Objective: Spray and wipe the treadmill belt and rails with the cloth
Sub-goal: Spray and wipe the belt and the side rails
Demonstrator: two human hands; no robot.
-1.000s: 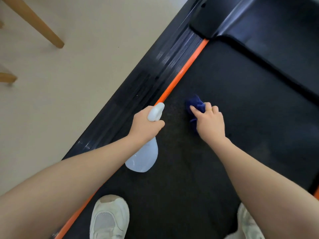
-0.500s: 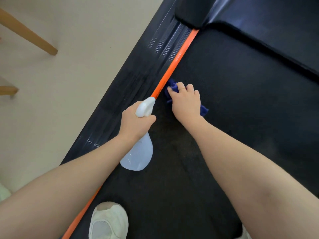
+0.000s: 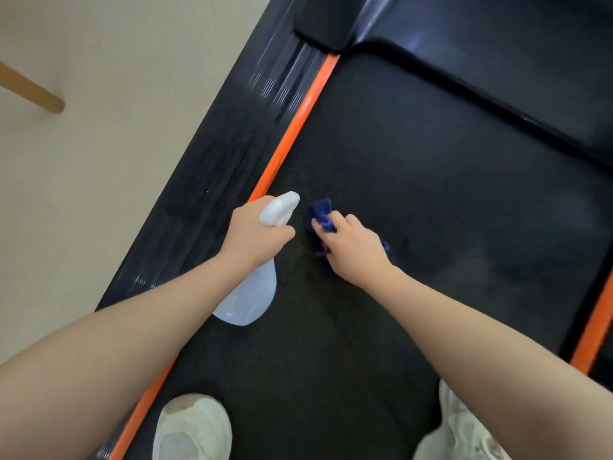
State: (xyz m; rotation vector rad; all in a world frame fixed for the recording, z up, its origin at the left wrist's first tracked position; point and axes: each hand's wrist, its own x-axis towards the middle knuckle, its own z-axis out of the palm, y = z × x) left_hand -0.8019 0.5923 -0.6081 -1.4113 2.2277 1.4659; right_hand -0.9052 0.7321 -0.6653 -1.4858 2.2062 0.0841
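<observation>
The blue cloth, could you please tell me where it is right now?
In the head view, the blue cloth lies mid-frame on the black belt, under the right hand, beside the spray bottle's nozzle.

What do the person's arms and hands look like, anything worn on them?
Both forearms are bare, with no sleeves in view. The left hand and right hand wear no gloves, and no watch or bracelet shows at either wrist. Whether a finger carries a ring cannot be told from this view.

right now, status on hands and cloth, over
Left hand grips spray bottle. Right hand presses blue cloth on belt, beside orange strip. Nothing in the way; shoes behind.
</observation>
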